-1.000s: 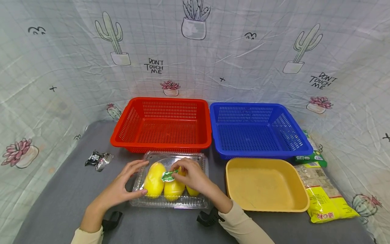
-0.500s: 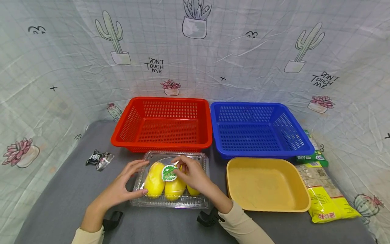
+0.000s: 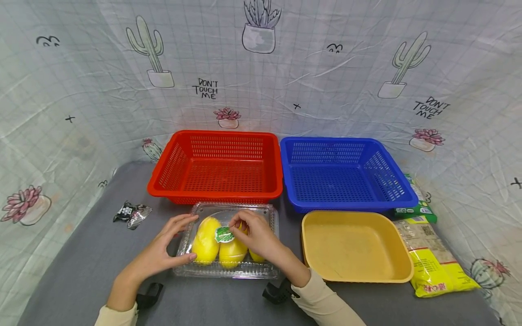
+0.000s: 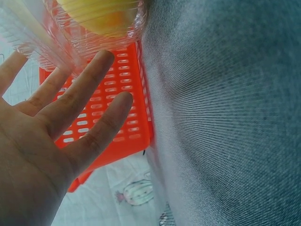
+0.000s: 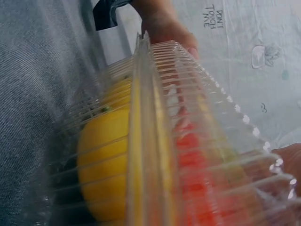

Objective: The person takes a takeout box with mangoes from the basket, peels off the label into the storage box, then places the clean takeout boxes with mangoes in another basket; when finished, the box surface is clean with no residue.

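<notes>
A clear plastic clamshell box (image 3: 265, 270) holds several yellow fruits (image 3: 207, 242) that look like mangoes; its lid is down. On the lid, near the middle, is a round green-and-white sticker (image 3: 223, 235). My right hand (image 3: 256, 232) pinches the sticker's right edge between thumb and forefinger. Along the left side of the box, my left hand (image 3: 165, 244) rests with thumb at the front corner and fingers toward the back. Seen from the left wrist, that hand's fingers (image 4: 89, 84) are spread and nearly straight. The right wrist view shows the box's ribbed side (image 5: 103, 165), with the pinching fingertips hidden.
Behind the box stands a red basket (image 3: 220, 198), with a blue basket (image 3: 350, 204) to its right. A yellow tray (image 3: 355, 253) is right of the box, beside a yellow food bag (image 3: 440, 271) and a green packet (image 3: 420, 210). A small black-and-silver wrapper (image 3: 132, 214) lies at left.
The sticker showed partly folded a second ago, then as a full round face, and now looks flatter and narrower again. The right fingers shift slightly at its edge; the left hand holds its place.
</notes>
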Available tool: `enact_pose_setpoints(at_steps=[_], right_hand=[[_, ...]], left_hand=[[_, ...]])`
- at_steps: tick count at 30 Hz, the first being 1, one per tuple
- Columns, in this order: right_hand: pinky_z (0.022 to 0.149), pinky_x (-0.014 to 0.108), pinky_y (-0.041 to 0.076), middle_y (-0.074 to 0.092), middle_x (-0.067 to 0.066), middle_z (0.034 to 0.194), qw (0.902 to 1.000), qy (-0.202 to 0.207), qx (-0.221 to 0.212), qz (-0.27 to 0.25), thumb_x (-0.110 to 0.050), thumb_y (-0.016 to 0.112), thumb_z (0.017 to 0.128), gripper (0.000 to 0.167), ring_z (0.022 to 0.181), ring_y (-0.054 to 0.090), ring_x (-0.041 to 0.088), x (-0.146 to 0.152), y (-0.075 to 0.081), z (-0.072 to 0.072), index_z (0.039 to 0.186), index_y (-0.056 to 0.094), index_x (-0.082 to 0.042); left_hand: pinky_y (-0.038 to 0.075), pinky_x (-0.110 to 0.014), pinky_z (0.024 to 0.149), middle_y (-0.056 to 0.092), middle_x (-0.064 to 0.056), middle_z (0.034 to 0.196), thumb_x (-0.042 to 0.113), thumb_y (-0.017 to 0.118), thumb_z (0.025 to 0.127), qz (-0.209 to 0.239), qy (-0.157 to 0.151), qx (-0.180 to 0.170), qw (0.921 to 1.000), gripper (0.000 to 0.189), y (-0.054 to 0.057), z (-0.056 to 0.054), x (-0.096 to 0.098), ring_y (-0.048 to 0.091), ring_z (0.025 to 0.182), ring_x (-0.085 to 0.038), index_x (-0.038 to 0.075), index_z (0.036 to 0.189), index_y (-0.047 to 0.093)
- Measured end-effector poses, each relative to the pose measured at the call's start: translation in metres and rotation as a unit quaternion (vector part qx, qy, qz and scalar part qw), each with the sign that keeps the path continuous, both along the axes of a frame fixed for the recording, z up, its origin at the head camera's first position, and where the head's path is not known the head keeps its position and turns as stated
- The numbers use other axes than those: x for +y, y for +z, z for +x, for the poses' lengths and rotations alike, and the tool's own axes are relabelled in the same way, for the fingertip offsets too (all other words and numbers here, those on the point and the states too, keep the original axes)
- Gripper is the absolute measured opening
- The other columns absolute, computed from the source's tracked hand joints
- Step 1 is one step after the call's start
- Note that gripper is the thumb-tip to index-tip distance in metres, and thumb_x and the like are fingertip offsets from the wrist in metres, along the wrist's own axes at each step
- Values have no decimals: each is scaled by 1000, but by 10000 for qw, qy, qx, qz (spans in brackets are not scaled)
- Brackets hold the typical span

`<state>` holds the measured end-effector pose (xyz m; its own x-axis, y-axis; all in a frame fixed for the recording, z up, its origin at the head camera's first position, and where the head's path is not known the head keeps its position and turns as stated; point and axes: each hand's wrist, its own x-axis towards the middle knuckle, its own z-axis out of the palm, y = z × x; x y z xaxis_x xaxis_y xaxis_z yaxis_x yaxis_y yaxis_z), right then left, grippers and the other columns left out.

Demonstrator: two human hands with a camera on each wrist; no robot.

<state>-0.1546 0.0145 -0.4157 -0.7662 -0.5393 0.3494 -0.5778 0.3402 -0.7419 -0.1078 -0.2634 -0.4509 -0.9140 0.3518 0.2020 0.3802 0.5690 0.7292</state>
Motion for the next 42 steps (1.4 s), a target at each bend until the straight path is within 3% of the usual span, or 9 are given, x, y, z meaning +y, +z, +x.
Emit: enact_pose_setpoints(at_steps=[6, 13, 23, 30, 38, 42], right_hand=[[63, 20, 46, 60, 5, 83, 9999, 105, 51, -4, -8, 63, 93, 5, 71, 53, 17, 1, 3, 1, 92, 64, -3], [61, 22, 47, 60, 5, 84, 9996, 121, -187, -188, -8, 64, 93, 5, 71, 50, 13, 4, 3, 3, 93, 64, -2], [66, 21, 47, 63, 7, 90, 9942, 57, -897, -584, -7, 66, 92, 6, 76, 51, 11, 12, 5, 8, 96, 65, -4], [66, 22, 46, 61, 5, 83, 9910, -42, -1158, -673, -10, 66, 91, 6, 75, 52, 11, 19, 9, 9, 94, 66, -4], [67, 21, 47, 61, 4, 83, 9840, -87, -1541, -887, -11, 67, 89, 9, 76, 53, 11, 31, 10, 9, 93, 66, -3], [65, 21, 46, 61, 4, 83, 9812, -158, -1626, -1028, -11, 69, 88, 11, 75, 53, 11, 38, 10, 9, 93, 67, -2]], left_hand=[[46, -57, 93, 32, 0, 148, 22, 82, 78, -8, 33, 3, 10000, 85, -1, -1, -1, 46, 121, -11, 22, 150, 37], [46, -55, 94, 32, 2, 148, 22, 82, 79, -20, 54, -45, 10000, 85, -1, 0, -1, 46, 121, -8, 23, 150, 36], [47, -56, 93, 33, -2, 148, 21, 82, 78, -42, -53, 125, 9999, 85, 0, 0, -1, 49, 120, -21, 20, 150, 37], [46, -49, 96, 33, -2, 148, 21, 82, 79, -64, -92, 113, 9999, 84, 2, 1, -1, 46, 123, -21, 20, 150, 37], [46, -57, 94, 32, -3, 148, 21, 81, 80, -12, -113, 14, 9999, 84, 2, 1, 0, 47, 122, -26, 19, 151, 36], [45, -56, 95, 31, -3, 148, 20, 81, 80, 16, -113, 5, 9999, 85, 2, 1, 0, 47, 122, -22, 21, 151, 35]])
